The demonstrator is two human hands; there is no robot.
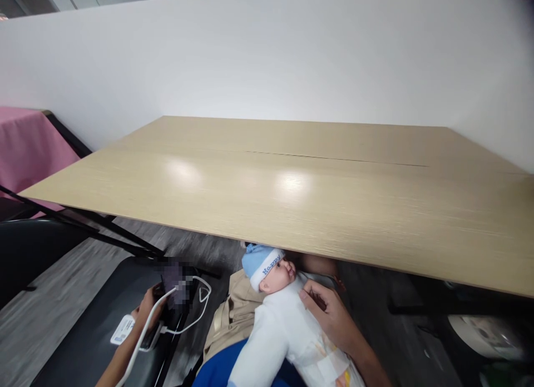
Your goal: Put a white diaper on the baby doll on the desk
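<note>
Left hand: at lower left, the left hand (149, 310) is gripping a dark, pixel-blurred device (172, 284); a white plastic cable (138, 341) is meeting it.
Doll: at bottom centre, a white-clothed baby doll (278, 321) is lying tilted, wearing a blue-and-white cap (259, 264).
Right hand: the right hand (329, 310) is resting on its chest, fingers curling; whether cloth is being pinched, cannot tell.

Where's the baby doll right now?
Head view, bottom centre: the doll is on the person's lap, just below the table's near edge in the picture, with the right hand at its upper body.
</note>
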